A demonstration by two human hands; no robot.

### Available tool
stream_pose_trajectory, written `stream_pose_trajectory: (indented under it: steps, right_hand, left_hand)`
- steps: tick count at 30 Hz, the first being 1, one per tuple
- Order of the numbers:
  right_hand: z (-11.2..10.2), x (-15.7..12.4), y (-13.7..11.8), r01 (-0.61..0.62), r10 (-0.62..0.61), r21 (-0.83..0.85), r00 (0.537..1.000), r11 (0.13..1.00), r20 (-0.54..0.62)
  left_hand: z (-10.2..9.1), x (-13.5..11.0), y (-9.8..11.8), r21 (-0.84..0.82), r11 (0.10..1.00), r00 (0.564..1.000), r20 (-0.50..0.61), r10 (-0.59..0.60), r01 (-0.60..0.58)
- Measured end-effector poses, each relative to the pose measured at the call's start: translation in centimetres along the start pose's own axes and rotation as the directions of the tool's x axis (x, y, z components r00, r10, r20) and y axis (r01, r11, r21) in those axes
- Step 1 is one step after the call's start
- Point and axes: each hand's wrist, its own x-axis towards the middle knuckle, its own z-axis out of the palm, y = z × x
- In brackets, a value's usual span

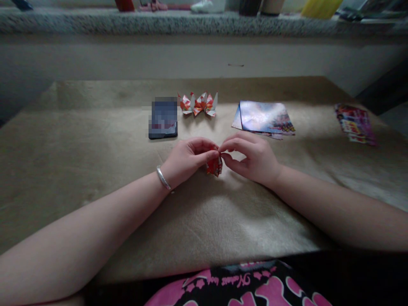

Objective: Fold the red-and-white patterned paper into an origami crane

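Between my hands is a small piece of folded red patterned paper [214, 166], held above the table. My left hand [191, 158], with a silver bangle at the wrist, pinches it between thumb and fingers. From the other side, my right hand [250, 155] pinches its upper right edge with thumb and forefinger. Part of the paper is hidden behind the left thumb. Beyond the hands stand two folded paper cranes [199, 105] in red, orange and white, side by side.
A dark phone [163, 119], partly blurred out, lies left of the cranes. Several printed picture sheets [266, 115] are stacked to the right. Farther right lies a red and purple packet [356, 124]. Behind the table runs a speckled stone ledge [159, 24] bearing various items.
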Motion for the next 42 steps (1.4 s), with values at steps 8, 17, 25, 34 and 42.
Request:
stream_pose_trajectory:
  steps: [8,17,25,34,42]
  right_hand:
    - [0.2,0.07,0.16,-0.111,0.111,0.071,0.994,0.991,-0.002]
    - [0.49,0.32,-0.36,-0.236,0.224,0.218,0.971,0.947,0.078]
    - [0.98,0.43,-0.34,-0.283,0.256,0.353,0.959,0.892,0.123]
    - [0.37,0.19,-0.29,-0.072,0.074,0.269,0.997,0.96,0.002]
    - [0.4,0.19,-0.28,-0.034,0.035,0.179,0.999,0.983,-0.004]
  left_hand:
    - [-0.07,-0.12,0.15,-0.103,0.994,0.988,0.151,-0.023,0.039]
    - [0.04,-0.03,0.07,-0.052,0.998,0.985,0.168,-0.036,0.045]
    - [0.05,-0.04,-0.01,-0.102,0.994,0.984,0.179,-0.022,0.041]
    - [-0.14,-0.01,0.21,-0.064,0.997,0.972,0.232,-0.035,0.051]
    - [0.06,-0.07,0.08,0.043,0.999,0.972,0.236,-0.005,-0.005]
